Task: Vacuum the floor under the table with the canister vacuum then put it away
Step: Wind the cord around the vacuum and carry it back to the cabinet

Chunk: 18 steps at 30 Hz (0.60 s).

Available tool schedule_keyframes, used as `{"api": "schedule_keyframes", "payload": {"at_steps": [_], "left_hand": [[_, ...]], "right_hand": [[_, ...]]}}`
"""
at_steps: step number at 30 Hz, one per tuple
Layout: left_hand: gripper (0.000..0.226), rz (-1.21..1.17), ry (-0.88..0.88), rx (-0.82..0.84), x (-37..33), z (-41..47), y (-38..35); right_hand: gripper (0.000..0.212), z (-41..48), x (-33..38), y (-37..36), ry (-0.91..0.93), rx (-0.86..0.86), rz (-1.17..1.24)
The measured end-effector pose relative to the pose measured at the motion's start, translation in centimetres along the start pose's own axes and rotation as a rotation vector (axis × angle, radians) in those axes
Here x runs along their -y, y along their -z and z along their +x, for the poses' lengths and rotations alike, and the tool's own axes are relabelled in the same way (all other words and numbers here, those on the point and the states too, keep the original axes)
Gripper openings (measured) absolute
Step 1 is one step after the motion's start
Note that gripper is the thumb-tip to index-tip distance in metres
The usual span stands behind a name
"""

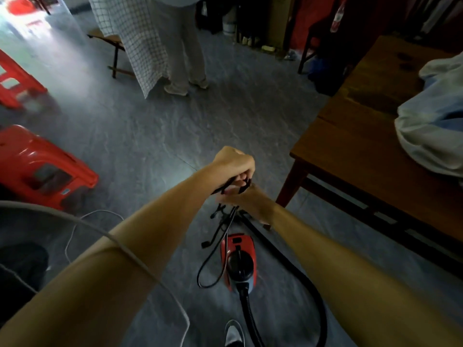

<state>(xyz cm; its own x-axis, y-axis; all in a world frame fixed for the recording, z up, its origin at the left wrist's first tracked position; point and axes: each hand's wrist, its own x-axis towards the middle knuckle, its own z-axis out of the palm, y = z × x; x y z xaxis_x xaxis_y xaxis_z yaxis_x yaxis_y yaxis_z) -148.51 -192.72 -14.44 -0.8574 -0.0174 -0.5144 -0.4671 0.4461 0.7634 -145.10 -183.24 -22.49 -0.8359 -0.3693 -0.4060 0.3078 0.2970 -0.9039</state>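
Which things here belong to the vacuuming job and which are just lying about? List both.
Job: red canister vacuum; its black hose; black power cord, held by left hand and right hand; wooden table.

Lying about: red plastic stools; white cloth on the table; white cable.

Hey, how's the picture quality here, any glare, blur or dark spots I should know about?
Head view: strong glare washes out the floor at top left; the right side by the table is dim; the hands, left hand and right hand on the black cord, look slightly smeared; the wide lens bends the edges; the red vacuum reads clearly.
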Motion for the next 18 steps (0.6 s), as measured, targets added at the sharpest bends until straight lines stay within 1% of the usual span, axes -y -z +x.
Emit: {"api": "schedule_keyframes", "payload": {"at_steps": [1, 2, 3, 5, 6, 7, 9, 10, 12, 13, 15, 16, 18], "left_hand": [[0.008, -0.049, 0.041, -0.019, -0.1, 0.0, -0.2], [0.005, -0.072, 0.056, -0.045, -0.1, -0.1, -0.3], [0.005, -0.058, 0.034, -0.077, -0.1, 0.3, -0.2], [0.015, -0.009, -0.076, -0.153, -0.1, 1.3, 0.8], [0.022, -0.037, -0.112, -0.216, 0.1, 2.0, 1.8], [0.028, -0.142, -0.096, -0.242, 0.4, 2.7, 2.9], [0.034, -0.369, -0.040, -0.186, 2.0, 3.7, 4.4], [0.036, -0.374, -0.042, -0.148, 3.2, 4.0, 4.4], [0.035, -0.283, -0.080, -0.092, 6.4, 4.4, 3.1], [0.034, -0.277, -0.077, -0.069, 7.9, 4.4, 2.2], [0.032, -0.359, -0.041, -0.001, 10.2, 4.4, 0.4], [0.032, -0.355, -0.049, 0.017, 10.9, 4.5, -0.6], [0.045, -0.261, -0.100, 0.081, 11.6, 4.2, -2.5]], "right_hand": [[0.025, 0.5, 0.0, -0.2, -0.004, -0.031, 0.005], [0.017, 0.7, 0.2, -0.3, -0.010, -0.083, 0.016], [0.014, 1.1, 0.1, -0.3, -0.020, -0.137, 0.033], [0.017, 1.7, 0.0, 0.3, -0.007, -0.231, 0.069], [0.019, 2.0, 0.1, 0.8, 0.002, -0.276, 0.076], [0.017, 2.1, 0.1, 1.3, 0.000, -0.326, 0.099], [0.004, 2.5, 0.3, 2.1, 0.007, -0.416, 0.198], [0.007, 2.9, 0.4, 2.4, 0.014, -0.456, 0.240], [0.011, 3.9, 0.5, 2.4, 0.022, -0.504, 0.288], [0.011, 4.4, 0.5, 2.3, 0.025, -0.516, 0.314], [0.014, 5.3, 0.6, 2.3, 0.007, -0.535, 0.415], [0.015, 5.6, 0.6, 2.4, -0.009, -0.550, 0.494], [0.014, 6.0, 0.5, 2.5, -0.023, -0.572, 0.657]]}}
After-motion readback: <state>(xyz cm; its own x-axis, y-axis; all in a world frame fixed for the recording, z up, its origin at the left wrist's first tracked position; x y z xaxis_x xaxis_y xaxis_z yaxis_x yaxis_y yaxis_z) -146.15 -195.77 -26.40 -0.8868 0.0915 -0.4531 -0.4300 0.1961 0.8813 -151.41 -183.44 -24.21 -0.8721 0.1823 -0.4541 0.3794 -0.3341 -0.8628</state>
